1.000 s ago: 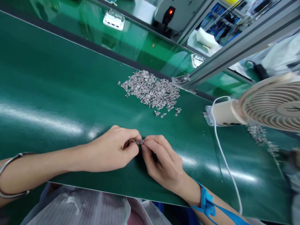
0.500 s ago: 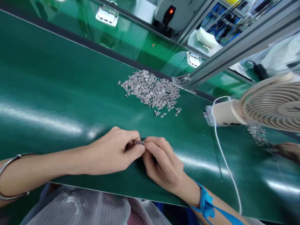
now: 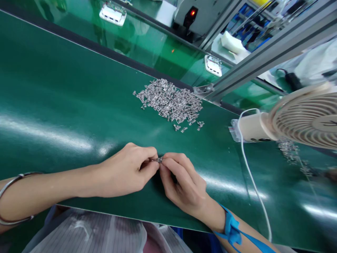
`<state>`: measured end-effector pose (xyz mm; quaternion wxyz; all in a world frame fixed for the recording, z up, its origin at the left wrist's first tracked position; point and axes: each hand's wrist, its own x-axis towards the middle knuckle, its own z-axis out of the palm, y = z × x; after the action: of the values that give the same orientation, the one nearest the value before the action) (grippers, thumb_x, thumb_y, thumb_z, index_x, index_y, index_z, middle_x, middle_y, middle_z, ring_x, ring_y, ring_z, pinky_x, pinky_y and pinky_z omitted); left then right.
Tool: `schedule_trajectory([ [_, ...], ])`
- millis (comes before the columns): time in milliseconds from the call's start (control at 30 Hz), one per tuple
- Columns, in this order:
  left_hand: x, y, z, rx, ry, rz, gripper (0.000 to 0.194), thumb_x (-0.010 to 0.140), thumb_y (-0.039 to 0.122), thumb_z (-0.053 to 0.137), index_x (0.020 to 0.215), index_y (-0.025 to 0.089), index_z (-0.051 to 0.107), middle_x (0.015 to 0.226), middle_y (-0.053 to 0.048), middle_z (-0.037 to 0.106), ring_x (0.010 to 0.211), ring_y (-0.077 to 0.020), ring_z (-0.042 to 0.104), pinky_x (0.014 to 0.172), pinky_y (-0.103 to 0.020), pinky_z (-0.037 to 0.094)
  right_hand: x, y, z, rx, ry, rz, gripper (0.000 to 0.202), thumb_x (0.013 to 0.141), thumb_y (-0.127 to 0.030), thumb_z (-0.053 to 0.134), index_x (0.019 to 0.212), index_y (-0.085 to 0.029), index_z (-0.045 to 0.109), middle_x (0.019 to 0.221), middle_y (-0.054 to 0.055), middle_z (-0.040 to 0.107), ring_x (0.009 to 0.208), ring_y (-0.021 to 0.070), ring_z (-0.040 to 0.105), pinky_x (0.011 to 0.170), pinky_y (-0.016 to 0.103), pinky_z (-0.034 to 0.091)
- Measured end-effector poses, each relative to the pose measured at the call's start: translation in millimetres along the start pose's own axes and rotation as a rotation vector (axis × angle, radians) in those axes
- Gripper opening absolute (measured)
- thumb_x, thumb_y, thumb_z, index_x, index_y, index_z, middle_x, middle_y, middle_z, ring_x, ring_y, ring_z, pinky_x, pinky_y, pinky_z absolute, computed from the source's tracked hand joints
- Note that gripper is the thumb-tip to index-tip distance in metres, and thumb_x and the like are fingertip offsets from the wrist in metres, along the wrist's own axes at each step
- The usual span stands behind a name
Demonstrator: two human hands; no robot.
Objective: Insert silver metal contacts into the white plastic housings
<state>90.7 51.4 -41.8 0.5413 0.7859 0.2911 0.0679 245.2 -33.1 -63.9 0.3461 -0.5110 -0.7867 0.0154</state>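
Observation:
A small metal part (image 3: 159, 160) is pinched between my two hands, low over the green table (image 3: 79, 105). My left hand (image 3: 131, 170) grips its left end between thumb and forefinger, fingers curled. On the other end, the fingertips of my right hand (image 3: 184, 182) are closed; a blue band (image 3: 231, 226) circles that wrist. Beyond the hands lies a wide pile of small shiny metal parts (image 3: 171, 100), with a few loose ones at its near edge.
A beige fan (image 3: 310, 117) and its white cable (image 3: 249, 161) stand to the right. Behind it are more metal parts (image 3: 289, 151) and another person's blurred hand (image 3: 331, 174). White housings (image 3: 113, 14) sit on the green belt beyond a metal frame (image 3: 263, 52).
The white housings have shifted left along the belt. My left thumb has drawn back slightly, showing more of the metal part. The other person's hand has moved right.

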Motion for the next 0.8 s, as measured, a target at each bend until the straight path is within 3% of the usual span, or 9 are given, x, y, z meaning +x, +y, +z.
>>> schedule_trajectory([
  [600,-0.2,-5.9,4.0,0.087,0.037,0.02,0.028,0.088,0.024,0.037,0.061,0.02,0.033,0.049,0.008,0.032,0.045,-0.0059,0.03,0.044,-0.022,0.022,1.2,0.6,2.4,0.026,-0.005,0.011,0.019,0.08,0.002,0.051,0.092,-0.013,0.051,0.08,0.01,0.058,0.072,0.0145,0.055,0.058,0.029,0.05],
  [800,0.4,-2.9,1.9,0.052,0.07,0.014,0.022,0.087,0.022,0.04,0.066,0.019,0.044,0.048,0.01,0.036,0.044,-0.0041,0.032,0.043,-0.019,0.023,1.0,0.8,1.2,0.019,-0.01,0.016,0.022,0.081,0.002,0.051,0.096,-0.014,0.05,0.082,0.011,0.058,0.073,0.0143,0.055,0.059,0.028,0.05],
])
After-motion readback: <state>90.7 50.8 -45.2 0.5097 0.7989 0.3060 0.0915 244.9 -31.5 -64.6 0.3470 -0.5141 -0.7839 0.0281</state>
